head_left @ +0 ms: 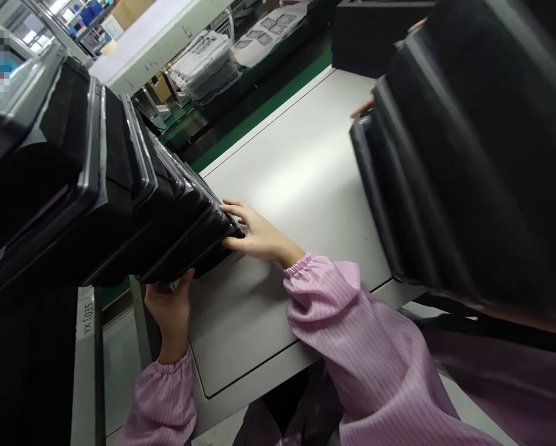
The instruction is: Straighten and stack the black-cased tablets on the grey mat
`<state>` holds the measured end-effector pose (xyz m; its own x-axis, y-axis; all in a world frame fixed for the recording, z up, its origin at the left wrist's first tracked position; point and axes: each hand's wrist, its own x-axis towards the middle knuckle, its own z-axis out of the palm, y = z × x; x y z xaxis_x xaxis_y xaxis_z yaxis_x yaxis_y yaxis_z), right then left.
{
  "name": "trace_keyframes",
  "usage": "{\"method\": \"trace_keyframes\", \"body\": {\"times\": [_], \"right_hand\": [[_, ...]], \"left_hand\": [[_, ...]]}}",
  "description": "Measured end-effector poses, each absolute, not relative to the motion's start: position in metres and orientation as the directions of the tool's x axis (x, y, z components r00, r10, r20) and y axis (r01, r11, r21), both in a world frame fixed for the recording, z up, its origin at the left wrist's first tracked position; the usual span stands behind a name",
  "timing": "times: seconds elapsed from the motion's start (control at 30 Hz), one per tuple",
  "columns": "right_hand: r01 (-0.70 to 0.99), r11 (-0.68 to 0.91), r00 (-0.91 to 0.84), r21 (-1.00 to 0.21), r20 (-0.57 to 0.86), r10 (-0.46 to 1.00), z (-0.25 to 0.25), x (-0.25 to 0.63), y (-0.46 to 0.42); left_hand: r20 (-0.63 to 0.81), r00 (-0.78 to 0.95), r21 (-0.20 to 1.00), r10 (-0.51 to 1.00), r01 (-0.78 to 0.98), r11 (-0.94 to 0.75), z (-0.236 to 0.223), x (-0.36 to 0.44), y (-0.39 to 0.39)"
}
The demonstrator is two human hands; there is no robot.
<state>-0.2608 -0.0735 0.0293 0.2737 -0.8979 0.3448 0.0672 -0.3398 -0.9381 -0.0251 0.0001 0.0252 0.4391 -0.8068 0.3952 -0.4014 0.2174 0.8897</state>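
- Grey worktable [306,179] fills the middle, with a green strip along its far edge and shelving behind
- Stack of black trays [101,186] leans in from 9 o'clock, its long axis running from upper left down to its lower end at the centre, trays nested one inside another; what they hold cannot be told
- Right hand [254,235], fingers spread flat and open, presses on the stack's lower end, pink sleeve [352,334] reaching back to 5 o'clock
- Left hand [171,310] cups the stack's underside from below, thumb up against the bottom tray
- Second tray stack [468,155] stands at 3 o'clock, another person's fingertips [362,109] at its far edge
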Motion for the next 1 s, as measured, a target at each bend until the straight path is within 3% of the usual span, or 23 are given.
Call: {"method": "trace_keyframes", "body": {"times": [0.13,0.33,0.57,1.0], "right_hand": [[0.101,-0.3,0.219,-0.949,0.315,-0.924,0.034,-0.25,-0.069],[0.145,-0.392,0.088,-0.908,0.407,-0.909,0.036,-0.239,-0.065],[0.133,-0.401,0.026,-0.906,0.408,-0.913,0.038,-0.235,-0.061],[0.178,-0.408,-0.079,-0.896,0.4,-0.913,0.03,-0.22,-0.058]], "left_hand": [[0.356,0.434,0.909,-0.828,-0.366,0.199,0.035,-0.028,0.004],[0.525,0.276,0.83,-0.805,-0.373,0.414,0.055,-0.04,0.005],[0.511,0.359,0.805,-0.781,-0.519,0.288,0.06,-0.039,-0.004],[0.597,0.384,0.748,-0.704,-0.585,0.315,0.069,-0.039,-0.007]]}}
